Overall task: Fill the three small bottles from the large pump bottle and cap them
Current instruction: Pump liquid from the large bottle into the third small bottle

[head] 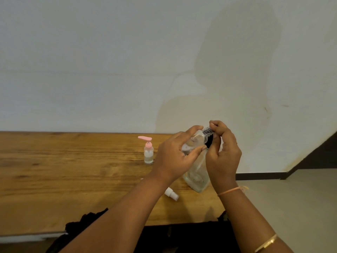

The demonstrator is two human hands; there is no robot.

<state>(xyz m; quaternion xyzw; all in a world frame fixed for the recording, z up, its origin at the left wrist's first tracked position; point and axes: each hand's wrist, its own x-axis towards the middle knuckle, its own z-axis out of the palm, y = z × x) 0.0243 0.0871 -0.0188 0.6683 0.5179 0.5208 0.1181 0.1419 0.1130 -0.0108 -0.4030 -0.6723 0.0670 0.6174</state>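
Observation:
My left hand (175,156) grips a small clear bottle (193,141), tilted, above the table. My right hand (222,152) pinches that bottle's black cap (208,136) at the neck. Below both hands stands the large clear bottle (197,178) on the wooden table (73,170); its top is hidden behind my hands. A second small clear bottle with a pink pump top (148,150) stands upright to the left. A white spray cap or small bottle (171,193) lies on its side near my left forearm.
The table's right end stops just right of the large bottle, with bare floor (291,198) beyond. A white wall (127,70) runs along the table's far edge. Dark clothing (182,238) shows at the near edge.

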